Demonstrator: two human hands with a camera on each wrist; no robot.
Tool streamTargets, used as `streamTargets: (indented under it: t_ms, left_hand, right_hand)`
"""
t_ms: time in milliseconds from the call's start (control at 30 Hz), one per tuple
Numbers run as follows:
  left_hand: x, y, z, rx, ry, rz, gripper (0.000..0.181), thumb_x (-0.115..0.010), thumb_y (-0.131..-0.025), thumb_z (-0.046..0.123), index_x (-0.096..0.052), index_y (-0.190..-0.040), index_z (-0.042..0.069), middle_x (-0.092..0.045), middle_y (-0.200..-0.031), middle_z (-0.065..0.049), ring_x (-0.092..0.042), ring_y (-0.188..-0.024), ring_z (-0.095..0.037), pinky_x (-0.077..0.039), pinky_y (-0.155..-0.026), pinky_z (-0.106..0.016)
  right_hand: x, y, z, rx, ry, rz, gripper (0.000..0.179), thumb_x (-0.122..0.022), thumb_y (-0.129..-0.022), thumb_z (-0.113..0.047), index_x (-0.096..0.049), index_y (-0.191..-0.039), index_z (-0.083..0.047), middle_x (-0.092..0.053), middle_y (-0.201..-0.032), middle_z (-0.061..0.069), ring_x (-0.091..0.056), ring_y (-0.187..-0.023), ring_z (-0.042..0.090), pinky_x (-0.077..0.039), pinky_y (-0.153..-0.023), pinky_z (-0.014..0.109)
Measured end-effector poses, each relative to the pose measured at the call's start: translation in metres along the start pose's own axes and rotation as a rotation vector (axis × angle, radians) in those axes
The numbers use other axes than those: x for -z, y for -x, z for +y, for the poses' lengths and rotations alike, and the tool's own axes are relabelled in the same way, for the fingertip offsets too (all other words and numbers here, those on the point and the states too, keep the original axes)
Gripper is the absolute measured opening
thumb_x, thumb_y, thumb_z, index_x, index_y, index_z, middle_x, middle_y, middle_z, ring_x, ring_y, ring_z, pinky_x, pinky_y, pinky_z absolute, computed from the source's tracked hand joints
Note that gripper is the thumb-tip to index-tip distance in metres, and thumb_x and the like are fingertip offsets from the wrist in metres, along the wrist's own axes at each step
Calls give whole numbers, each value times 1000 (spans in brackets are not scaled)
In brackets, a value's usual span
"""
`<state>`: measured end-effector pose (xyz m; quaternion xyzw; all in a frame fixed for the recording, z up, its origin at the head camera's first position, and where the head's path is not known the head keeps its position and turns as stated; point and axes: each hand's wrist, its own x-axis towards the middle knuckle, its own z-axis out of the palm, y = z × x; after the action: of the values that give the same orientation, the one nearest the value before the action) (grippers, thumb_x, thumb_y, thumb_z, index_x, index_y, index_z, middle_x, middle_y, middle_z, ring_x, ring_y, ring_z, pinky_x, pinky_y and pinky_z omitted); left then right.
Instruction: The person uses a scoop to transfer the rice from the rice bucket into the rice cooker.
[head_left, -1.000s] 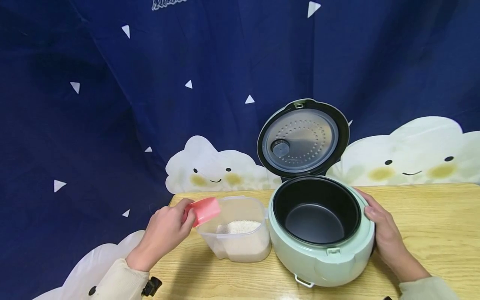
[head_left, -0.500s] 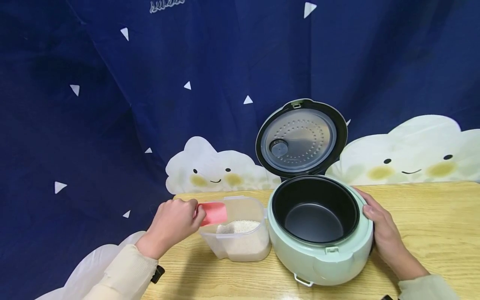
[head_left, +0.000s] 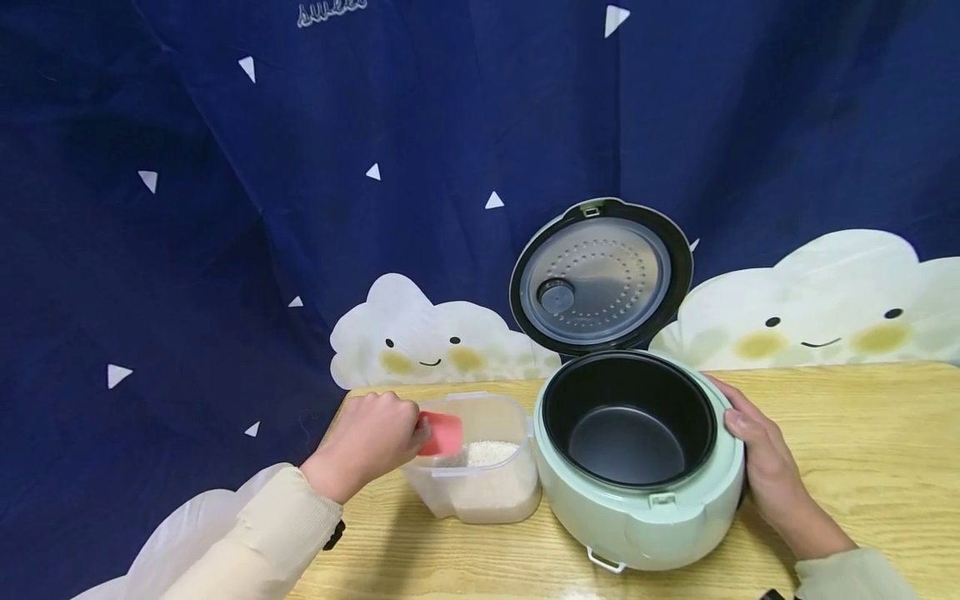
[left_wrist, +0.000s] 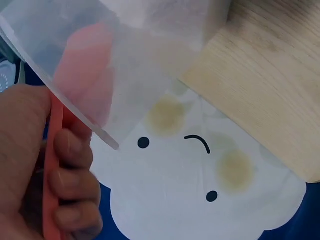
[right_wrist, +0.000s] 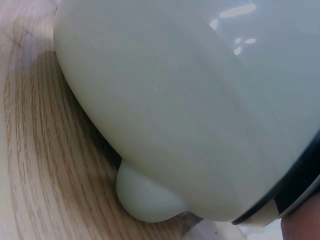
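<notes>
My left hand (head_left: 371, 437) grips the handle of a pink scoop (head_left: 441, 434), its fingers curled round it in the left wrist view. The blade of the scoop (left_wrist: 87, 65) shows through the wall of a translucent plastic container (head_left: 491, 410), inside its left part. White rice (head_left: 491, 452) lies in the container's bottom. Beside it stands a mint-green rice cooker (head_left: 652, 537) with its lid (head_left: 600, 279) raised and a bare black inner pot (head_left: 628, 446). My right hand (head_left: 772, 467) holds the cooker's right side, thumb on the rim; its other fingers are mostly hidden.
A light wooden table (head_left: 862, 442) carries everything. Behind it hangs a dark blue curtain (head_left: 420, 100) with white triangles and smiling clouds. The raised lid stands close in front of the curtain. A white wire-like handle (head_left: 606, 560) juts from the cooker's lower front.
My left hand has moved right and slightly downward, bringing the scoop from over the container's left rim down into it. The right hand stays on the cooker.
</notes>
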<state>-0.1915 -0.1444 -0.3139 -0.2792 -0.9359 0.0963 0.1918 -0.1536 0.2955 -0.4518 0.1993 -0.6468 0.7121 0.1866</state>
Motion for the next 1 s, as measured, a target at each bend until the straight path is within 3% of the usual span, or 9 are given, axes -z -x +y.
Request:
streamTargets:
  t_ms: [167,300,567,700,867,1000]
  left_hand:
    - [0,-7,3,-68,-3,-126,45,-67,-79,16,-33,-51,21,-27,-53,9,-26,-48,-12,-22,-44,-28]
    - [-3,-12,7,-119,-49,-136,44,-69,-78,16,-34,-52,21,-29,-53,8,-26,-49,-12,-23,-44,-29]
    - [-10,-21,19,-167,-164,-163,31,-72,-77,17,-52,-54,17,-51,-52,3,-41,-45,-14,-44,-42,-34]
    - [-14,-25,24,-180,-179,-194,31,-72,-79,17,-52,-55,17,-46,-53,4,-36,-46,-12,-42,-43,-32]
    - [-17,-34,29,-183,-180,-270,31,-70,-78,17,-49,-55,19,-42,-54,5,-32,-49,-12,-40,-43,-31]
    - [-22,-38,33,-182,-182,-362,39,-73,-85,27,-47,-57,20,-46,-55,5,-35,-50,-12,-40,-45,-30]
  right_hand:
    - [-1,-1,-1,-11,4,-4,52,-26,-106,-10,-43,-155,-1,-59,-148,-14,-50,-137,-3,-35,-108,8]
    - [-2,-1,-2,-16,7,-8,52,-26,-106,-11,-42,-155,-2,-58,-148,-15,-50,-137,-4,-35,-109,8]
    - [-1,-1,-3,-9,6,-22,52,-25,-106,-10,-42,-155,-1,-58,-149,-14,-50,-138,-3,-35,-109,8]
    - [0,-1,-3,2,-3,-30,53,-25,-106,-10,-41,-155,0,-57,-150,-12,-50,-138,-2,-35,-110,8]
    - [1,-1,-4,-3,-5,-20,52,-25,-106,-10,-42,-155,-1,-58,-149,-13,-50,-137,-2,-36,-109,9]
    - [0,-1,-4,-13,0,-25,52,-25,-107,-10,-41,-155,-1,-57,-149,-13,-50,-138,-2,-36,-109,9]
